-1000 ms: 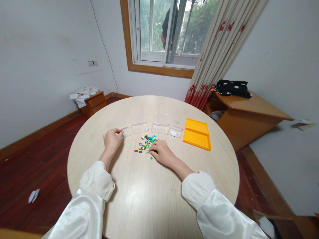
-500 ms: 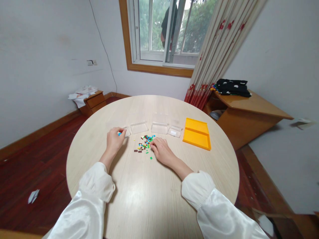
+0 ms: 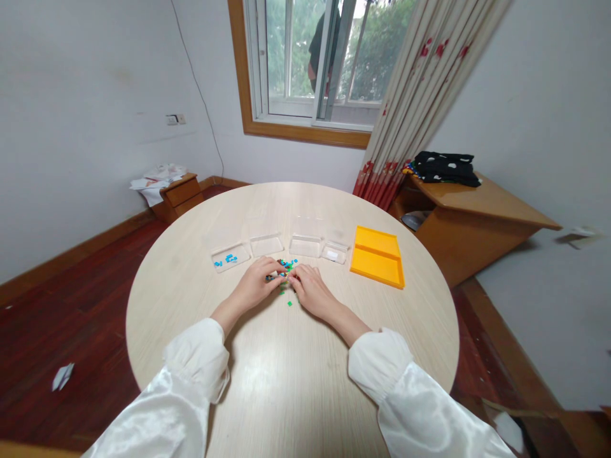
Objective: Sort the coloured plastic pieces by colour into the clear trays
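A pile of small toy building bricks (image 3: 287, 263) in brown, blue, green and yellow lies mid-table, partly hidden by my hands. My left hand (image 3: 255, 283) reaches over its left side, thumb and fingers apart with bricks showing between them. At the pile's right edge, my right hand (image 3: 312, 289) rests with fingers curled and tips drawn together; whatever they pinch is too small to make out. A loose green brick (image 3: 289, 304) sits just in front of the pile. Several blue bricks (image 3: 231, 259) lie in the leftmost clear plastic box (image 3: 220, 268).
Behind the pile stand more open clear boxes: one (image 3: 266, 245) left of centre, another (image 3: 305, 245) right of centre, and a smaller one (image 3: 335, 252) with a white patch. An open yellow case (image 3: 377, 256) lies at the right of the round table (image 3: 267, 381).
My left hand has moved right and nearer, from above the leftmost clear box to the brick pile. Blue bricks in that box now show. My right hand has barely moved.
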Demonstrator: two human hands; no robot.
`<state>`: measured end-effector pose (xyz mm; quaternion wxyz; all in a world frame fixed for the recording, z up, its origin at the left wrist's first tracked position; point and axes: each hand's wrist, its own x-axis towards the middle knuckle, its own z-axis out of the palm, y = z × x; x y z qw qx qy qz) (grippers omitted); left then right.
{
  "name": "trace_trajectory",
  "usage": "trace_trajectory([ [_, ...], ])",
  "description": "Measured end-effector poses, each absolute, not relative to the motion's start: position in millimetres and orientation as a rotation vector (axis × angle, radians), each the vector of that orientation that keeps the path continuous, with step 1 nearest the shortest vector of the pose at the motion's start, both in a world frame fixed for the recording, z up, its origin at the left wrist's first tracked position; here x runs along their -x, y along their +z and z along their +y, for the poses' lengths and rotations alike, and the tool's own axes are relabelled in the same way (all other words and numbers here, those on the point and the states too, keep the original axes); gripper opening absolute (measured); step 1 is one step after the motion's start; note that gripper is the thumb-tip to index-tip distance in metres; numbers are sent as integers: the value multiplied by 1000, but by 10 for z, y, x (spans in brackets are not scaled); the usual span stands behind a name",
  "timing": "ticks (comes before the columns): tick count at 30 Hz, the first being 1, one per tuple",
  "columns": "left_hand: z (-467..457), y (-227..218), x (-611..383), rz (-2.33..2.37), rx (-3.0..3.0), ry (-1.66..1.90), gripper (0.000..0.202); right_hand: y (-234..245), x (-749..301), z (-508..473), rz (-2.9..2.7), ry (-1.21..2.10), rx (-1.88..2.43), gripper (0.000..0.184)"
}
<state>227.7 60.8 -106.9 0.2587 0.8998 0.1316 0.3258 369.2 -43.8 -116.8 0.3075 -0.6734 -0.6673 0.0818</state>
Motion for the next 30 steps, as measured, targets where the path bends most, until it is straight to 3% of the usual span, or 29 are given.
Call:
trace_trajectory([
  [21,562,-1065,-2301,326,-2417,867,8,-1187,-3718,-413,-1684,264,1675,17],
  [30,689,-1036,-2240,726,-2377,1001,14,-1149,-3933,-451,-1598,99,1809,14],
])
